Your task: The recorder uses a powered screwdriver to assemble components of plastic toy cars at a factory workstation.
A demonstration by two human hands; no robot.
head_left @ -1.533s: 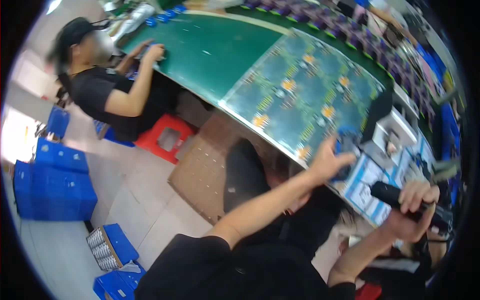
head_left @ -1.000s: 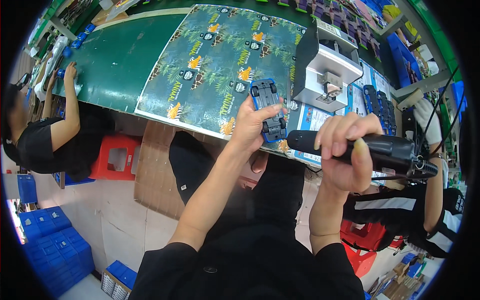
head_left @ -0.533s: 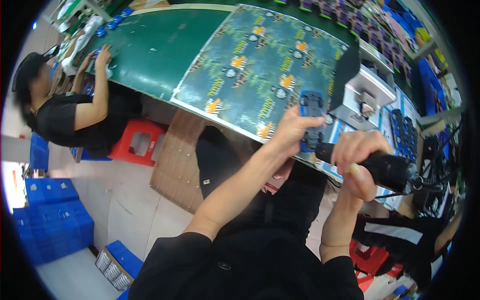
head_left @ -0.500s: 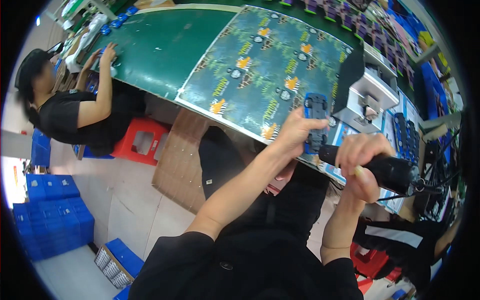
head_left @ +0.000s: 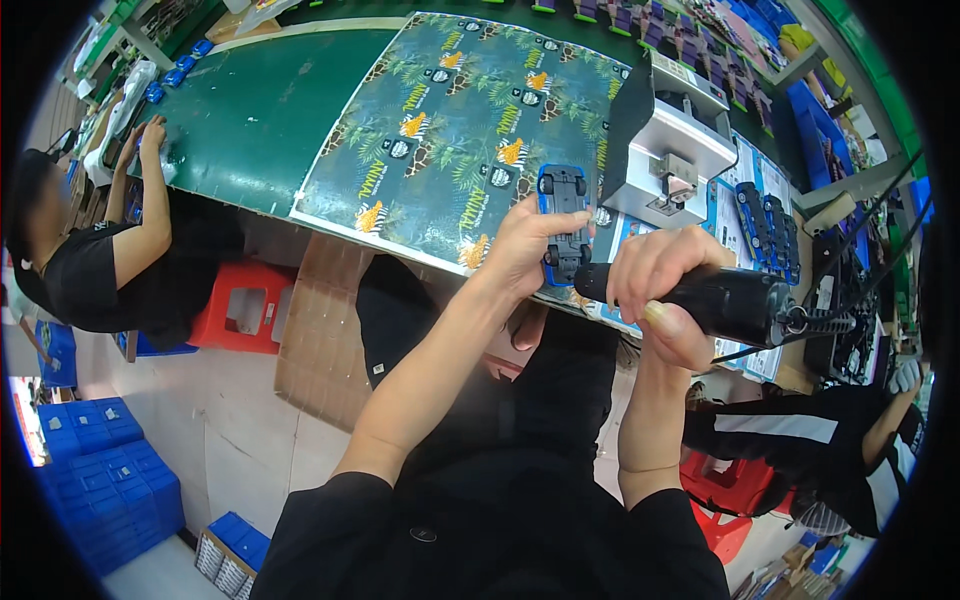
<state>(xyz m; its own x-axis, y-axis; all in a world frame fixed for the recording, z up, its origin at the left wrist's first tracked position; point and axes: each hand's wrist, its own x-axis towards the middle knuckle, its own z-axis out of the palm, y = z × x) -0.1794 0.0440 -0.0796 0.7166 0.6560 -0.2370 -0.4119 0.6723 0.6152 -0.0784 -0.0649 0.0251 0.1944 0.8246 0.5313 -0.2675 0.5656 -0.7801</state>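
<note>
A blue toy car lies wheels up, its black underside showing, at the near edge of the bench. My left hand grips it from the left side, thumb across the underside. My right hand is closed around a black electric screwdriver, held almost level. The screwdriver's nose points left at the car's near end; whether its bit touches the car is hidden. Several more blue toy cars stand in a row to the right.
A white-grey metal device stands just beyond the car. Patterned sheeting covers the bench's middle. Black cables hang at right. A co-worker sits at left by a red stool; another person is at lower right.
The whole scene has shifted left in the picture as the view turned. Both hands keep their hold, and the screwdriver's nose stays by the car's near end.
</note>
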